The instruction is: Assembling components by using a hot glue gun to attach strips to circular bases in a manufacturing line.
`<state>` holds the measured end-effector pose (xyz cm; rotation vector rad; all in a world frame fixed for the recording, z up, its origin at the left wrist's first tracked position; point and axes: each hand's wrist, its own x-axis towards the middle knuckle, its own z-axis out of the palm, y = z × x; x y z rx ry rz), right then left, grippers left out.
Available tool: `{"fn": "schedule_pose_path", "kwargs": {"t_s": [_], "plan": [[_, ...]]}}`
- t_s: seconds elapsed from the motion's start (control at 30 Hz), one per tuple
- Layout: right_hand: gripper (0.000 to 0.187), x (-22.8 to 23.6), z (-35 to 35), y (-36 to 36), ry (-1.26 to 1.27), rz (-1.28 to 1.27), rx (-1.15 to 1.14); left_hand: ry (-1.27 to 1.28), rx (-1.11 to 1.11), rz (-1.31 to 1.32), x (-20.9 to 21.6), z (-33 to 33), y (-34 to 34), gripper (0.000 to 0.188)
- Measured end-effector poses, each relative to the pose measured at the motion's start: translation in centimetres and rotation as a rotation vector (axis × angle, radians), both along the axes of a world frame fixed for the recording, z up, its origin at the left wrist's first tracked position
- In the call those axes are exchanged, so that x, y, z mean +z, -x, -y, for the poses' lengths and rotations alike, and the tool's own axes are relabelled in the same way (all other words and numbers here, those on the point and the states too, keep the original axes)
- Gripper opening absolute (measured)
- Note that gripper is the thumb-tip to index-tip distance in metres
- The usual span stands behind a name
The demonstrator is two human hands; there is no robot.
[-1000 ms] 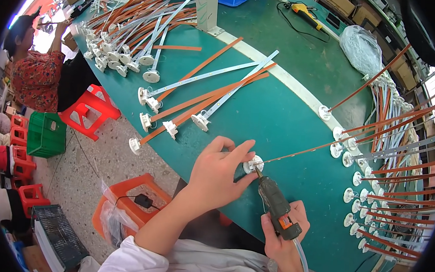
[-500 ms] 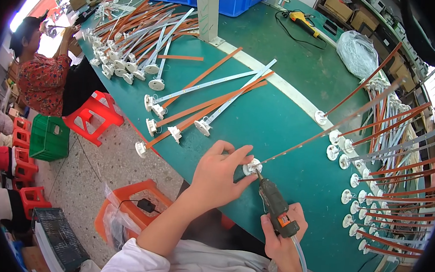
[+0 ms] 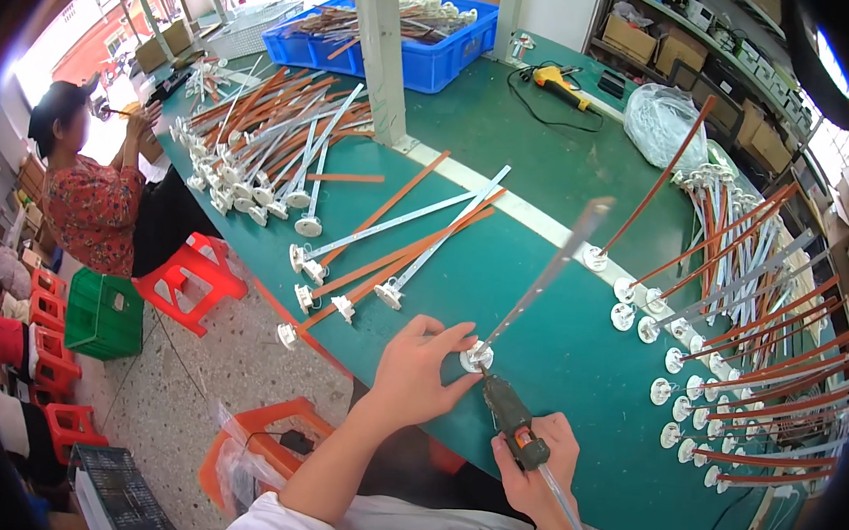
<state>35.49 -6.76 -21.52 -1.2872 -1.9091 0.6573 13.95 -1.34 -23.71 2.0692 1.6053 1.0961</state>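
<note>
My left hand (image 3: 420,370) pinches the rim of a small white round base (image 3: 477,357) on the green tabletop. From that base a thin LED strip (image 3: 545,284) stands up, its upper end blurred. My right hand (image 3: 540,466) is wrapped round a dark green hot glue gun (image 3: 512,416), with a clear glue stick trailing behind. The gun's nozzle meets the base near the foot of the strip. Left of my hands lie several loose strips with white bases, such as a white strip (image 3: 451,233) and an orange-brown strip (image 3: 390,190).
Upright strips on bases (image 3: 661,391) crowd the right side. A pile of strips (image 3: 257,148) lies far left, before a blue crate (image 3: 427,66) and a post (image 3: 377,58). Behind are a yellow tool (image 3: 562,87) and plastic bag (image 3: 664,124). A co-worker (image 3: 93,196) sits left.
The view has tilted up, bringing more of the blue crate into sight. Both hands keep their holds, and the upright strip has swung to a steeper angle.
</note>
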Motion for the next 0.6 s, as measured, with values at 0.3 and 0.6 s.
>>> {"fn": "schedule_pose_path", "kwargs": {"t_s": [0.3,0.6], "plan": [[0.033,-1.4,4.4,-8.1,0.234,-0.643,-0.149,0.009,-0.01,-0.03,0.4,0.0,-0.6,0.051],[0.035,-4.5,10.6,-15.6,-0.023,-0.717,-0.435,0.142,-0.388,-0.142,2.1,-3.5,-9.0,0.04]]}}
